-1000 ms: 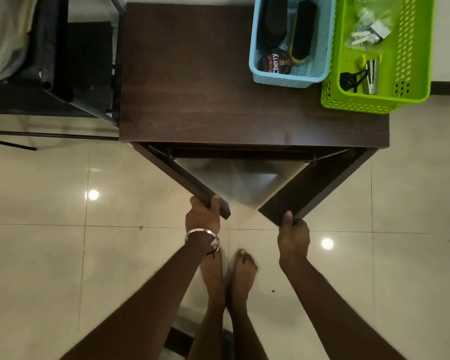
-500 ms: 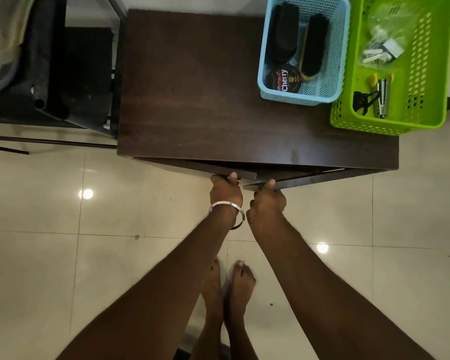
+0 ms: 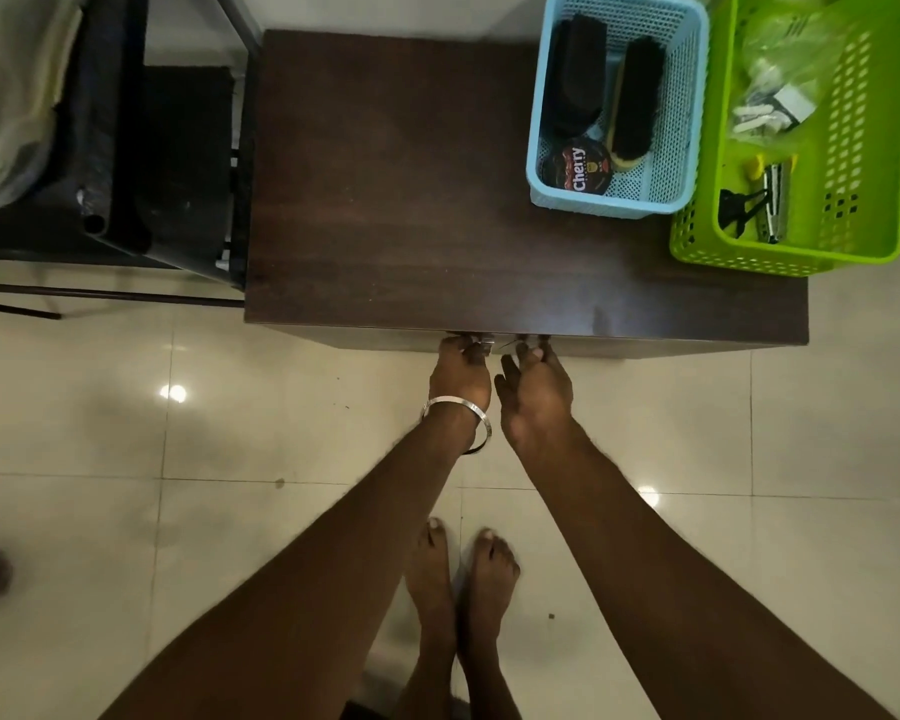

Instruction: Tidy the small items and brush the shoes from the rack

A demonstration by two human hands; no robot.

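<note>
Glossy tiled floor (image 3: 126, 537) all round dark wooden cabinet (image 3: 489, 200). Against its front edge: left hand (image 3: 461, 376) curled, apparently on a handle; right hand (image 3: 536, 389) flat, fingers straight. On its right rear corner: green basket (image 3: 863, 252), blue basket (image 3: 619, 205) with brushes (image 3: 637, 96), polish tin (image 3: 580, 168). Pinched fingertips possible if doors snap shut. Plenty of standing room behind.

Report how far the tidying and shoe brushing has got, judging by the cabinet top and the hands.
Done: two brushes and the polish tin sit in the blue basket; small items lie in the green basket. In hand: the left hand and right hand touch the cabinet front edge, doors looking shut. Left: cannot tell; no shoes in view.
</note>
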